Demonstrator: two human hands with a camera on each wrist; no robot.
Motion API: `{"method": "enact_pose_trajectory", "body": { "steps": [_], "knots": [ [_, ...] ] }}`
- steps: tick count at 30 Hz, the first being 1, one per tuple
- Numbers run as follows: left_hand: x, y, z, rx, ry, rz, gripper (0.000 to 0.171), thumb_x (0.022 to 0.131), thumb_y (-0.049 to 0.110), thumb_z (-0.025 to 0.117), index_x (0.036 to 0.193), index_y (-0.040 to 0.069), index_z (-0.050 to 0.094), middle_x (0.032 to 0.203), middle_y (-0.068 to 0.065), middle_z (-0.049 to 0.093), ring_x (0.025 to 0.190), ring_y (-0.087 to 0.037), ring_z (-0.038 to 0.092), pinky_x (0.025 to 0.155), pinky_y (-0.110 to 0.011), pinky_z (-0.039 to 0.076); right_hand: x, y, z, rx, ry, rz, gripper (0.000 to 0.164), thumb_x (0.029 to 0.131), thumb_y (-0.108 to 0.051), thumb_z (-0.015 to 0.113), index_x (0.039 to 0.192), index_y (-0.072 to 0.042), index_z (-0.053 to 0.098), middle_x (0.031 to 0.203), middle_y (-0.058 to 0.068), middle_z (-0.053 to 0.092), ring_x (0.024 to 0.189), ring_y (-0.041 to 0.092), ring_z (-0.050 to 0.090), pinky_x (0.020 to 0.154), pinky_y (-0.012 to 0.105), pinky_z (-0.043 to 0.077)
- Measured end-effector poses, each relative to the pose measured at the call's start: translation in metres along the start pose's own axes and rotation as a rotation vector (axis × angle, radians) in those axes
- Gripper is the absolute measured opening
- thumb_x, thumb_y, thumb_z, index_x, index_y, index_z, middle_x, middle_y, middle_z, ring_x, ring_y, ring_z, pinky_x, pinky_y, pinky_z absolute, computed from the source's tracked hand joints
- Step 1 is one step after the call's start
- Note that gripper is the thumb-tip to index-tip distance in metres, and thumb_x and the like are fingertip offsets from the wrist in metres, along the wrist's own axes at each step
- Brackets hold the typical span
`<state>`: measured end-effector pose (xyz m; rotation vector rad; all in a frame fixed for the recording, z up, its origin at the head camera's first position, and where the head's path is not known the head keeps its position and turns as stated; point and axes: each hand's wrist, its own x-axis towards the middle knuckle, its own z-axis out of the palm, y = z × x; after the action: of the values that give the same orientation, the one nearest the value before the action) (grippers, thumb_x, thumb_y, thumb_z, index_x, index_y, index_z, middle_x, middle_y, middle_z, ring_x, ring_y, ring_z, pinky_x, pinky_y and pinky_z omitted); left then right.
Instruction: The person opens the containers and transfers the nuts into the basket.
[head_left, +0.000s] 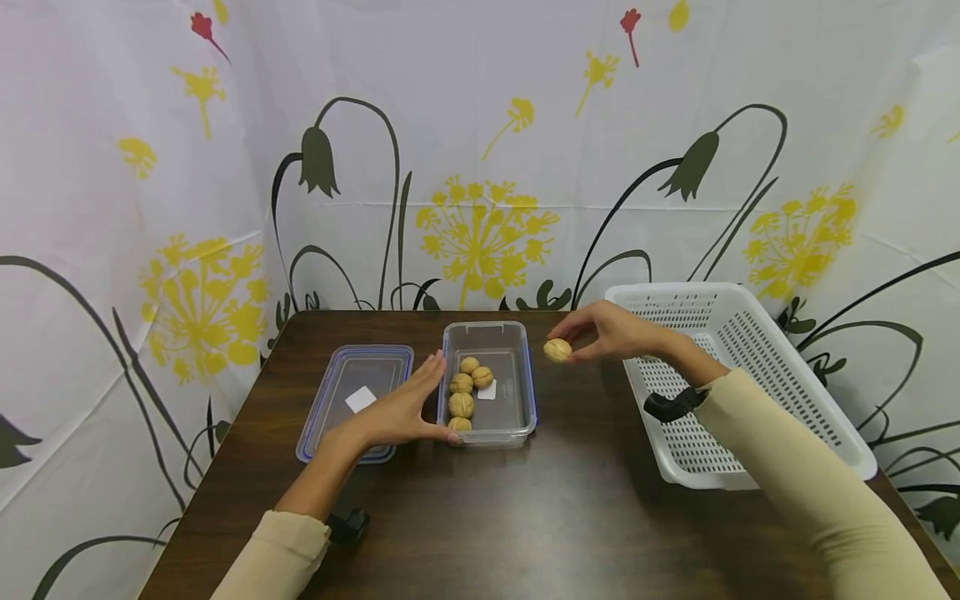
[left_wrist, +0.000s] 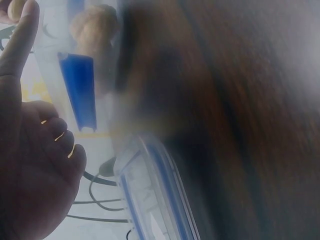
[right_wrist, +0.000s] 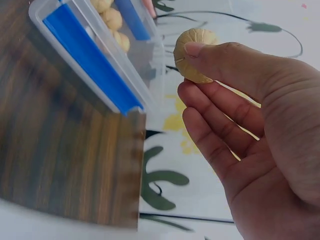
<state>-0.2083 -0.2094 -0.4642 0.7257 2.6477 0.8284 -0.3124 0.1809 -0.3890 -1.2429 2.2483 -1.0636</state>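
A walnut is pinched between the thumb and fingers of my right hand, raised between the clear container and the white basket. The right wrist view shows the same walnut under the thumb tip. My left hand rests against the left side of the clear plastic container, thumb at the near corner and fingers straight along the wall. Inside, several walnuts lie along the left wall beside a white label. In the left wrist view, the container's blue clip is beside my fingers.
The container's blue-rimmed lid lies flat on the dark wooden table, left of it and partly behind my left hand. A white perforated basket stands at the right, under my right forearm. A flower-patterned curtain hangs behind the table.
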Motion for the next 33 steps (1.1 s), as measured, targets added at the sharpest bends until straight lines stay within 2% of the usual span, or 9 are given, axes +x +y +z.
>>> {"method": "enact_pose_trajectory", "body": {
  "steps": [4, 11, 15, 21, 25, 33],
  "knots": [
    [0.001, 0.0, 0.0, 0.004, -0.002, -0.001, 0.131, 0.084, 0.054, 0.087, 0.168, -0.002, 0.004, 0.177, -0.021, -0.004, 0.164, -0.039, -0.001, 0.128, -0.064, 0.017, -0.012, 0.004, -0.012, 0.003, 0.042, 0.021, 0.042, 0.088, -0.001, 0.085, 0.127, 0.004, 0.073, 0.117, 0.014, 0.078, 0.104, 0.026, 0.076, 0.091, 0.034, 0.062],
    [0.001, 0.0, 0.0, 0.005, -0.001, -0.005, 0.131, 0.084, 0.054, 0.087, 0.168, -0.002, 0.004, 0.177, -0.019, -0.004, 0.164, -0.039, -0.001, 0.128, -0.065, 0.017, -0.032, 0.014, -0.032, -0.026, 0.122, 0.065, 0.043, 0.086, 0.001, 0.086, 0.128, 0.002, 0.074, 0.118, 0.012, 0.077, 0.104, 0.023, 0.076, 0.094, 0.037, 0.062],
    [0.001, 0.0, 0.001, 0.01, 0.0, -0.006, 0.131, 0.084, 0.055, 0.087, 0.168, -0.002, 0.004, 0.177, -0.019, -0.005, 0.164, -0.038, -0.001, 0.128, -0.064, 0.017, -0.043, 0.02, -0.04, -0.012, 0.155, 0.08, 0.043, 0.087, 0.003, 0.085, 0.128, 0.002, 0.073, 0.118, 0.014, 0.077, 0.106, 0.022, 0.075, 0.097, 0.032, 0.06],
    [0.001, 0.0, 0.001, 0.011, 0.0, -0.006, 0.131, 0.084, 0.055, 0.087, 0.168, -0.002, 0.004, 0.177, -0.02, -0.004, 0.164, -0.039, -0.001, 0.128, -0.064, 0.018, -0.06, 0.028, -0.052, -0.03, 0.216, 0.113, 0.04, 0.09, -0.001, 0.083, 0.128, 0.004, 0.072, 0.117, 0.018, 0.077, 0.103, 0.017, 0.075, 0.091, 0.022, 0.059],
    [0.0, -0.001, 0.001, 0.008, -0.002, -0.007, 0.131, 0.084, 0.055, 0.087, 0.168, -0.002, 0.004, 0.177, -0.02, -0.004, 0.164, -0.039, -0.001, 0.128, -0.065, 0.018, -0.074, 0.037, -0.06, -0.016, 0.263, 0.14, 0.039, 0.09, 0.0, 0.083, 0.127, 0.007, 0.072, 0.114, 0.022, 0.076, 0.1, 0.013, 0.074, 0.088, 0.019, 0.059],
    [0.0, 0.002, 0.0, 0.004, 0.001, -0.008, 0.131, 0.084, 0.054, 0.087, 0.168, -0.002, 0.005, 0.177, -0.021, -0.004, 0.164, -0.039, -0.001, 0.127, -0.065, 0.017, -0.101, 0.06, -0.069, -0.04, 0.339, 0.264, 0.041, 0.09, -0.002, 0.083, 0.128, 0.009, 0.07, 0.114, 0.025, 0.076, 0.092, 0.004, 0.071, 0.077, 0.017, 0.058]
  ]
}}
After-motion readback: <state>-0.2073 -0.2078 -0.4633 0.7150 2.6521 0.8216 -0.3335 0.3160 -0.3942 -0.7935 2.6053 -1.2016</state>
